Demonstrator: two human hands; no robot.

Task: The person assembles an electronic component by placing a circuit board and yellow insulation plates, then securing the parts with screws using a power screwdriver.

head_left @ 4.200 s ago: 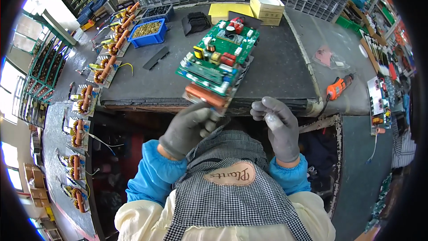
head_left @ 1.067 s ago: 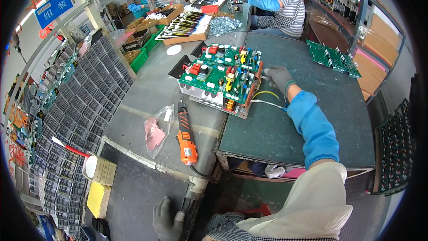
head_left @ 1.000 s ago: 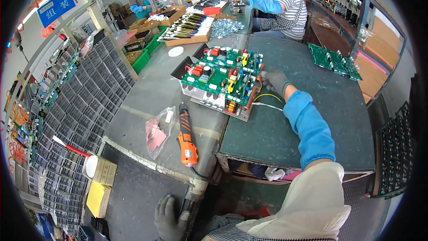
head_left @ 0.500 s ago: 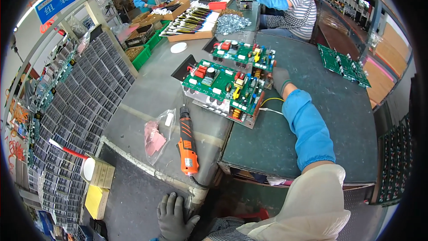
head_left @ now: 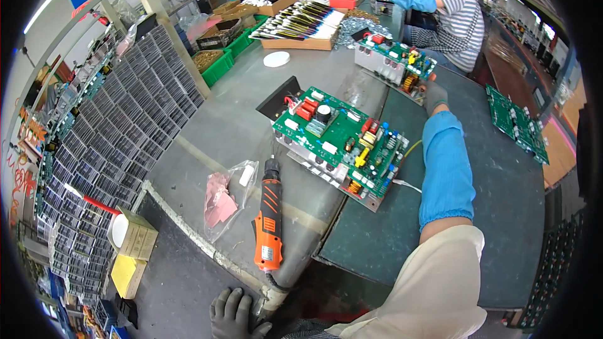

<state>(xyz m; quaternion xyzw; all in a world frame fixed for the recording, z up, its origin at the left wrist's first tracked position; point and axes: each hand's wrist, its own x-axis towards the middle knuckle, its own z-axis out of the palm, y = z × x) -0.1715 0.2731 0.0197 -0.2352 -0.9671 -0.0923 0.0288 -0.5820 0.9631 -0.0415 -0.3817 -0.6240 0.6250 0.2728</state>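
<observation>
At the far right of the bench, my right hand (head_left: 434,95), in a grey glove, is closed on the near right end of a green circuit board assembly (head_left: 391,61) with a silver heat sink. A second circuit board assembly (head_left: 342,135) stands nearer me, apart from the first, with red, yellow and black parts on top and a yellow and a white wire at its right. An orange and black electric screwdriver (head_left: 269,223) lies before it, bit pointing away. My gloved left hand (head_left: 233,314) rests on the dark lower surface, fingers stretched out and holding nothing.
Left of the screwdriver lies a plastic bag (head_left: 227,198) with pink pieces. A white round lid (head_left: 276,59) and a cardboard tray (head_left: 298,43) of cables lie farther back. Small boxes (head_left: 138,238) stand at left. Another board (head_left: 516,122) lies at right. A co-worker (head_left: 455,19) sits beyond.
My right hand has moved the far circuit board assembly away and to the right, opening a gap from the nearer one. My left hand stays on the dark surface. The view has shifted a little.
</observation>
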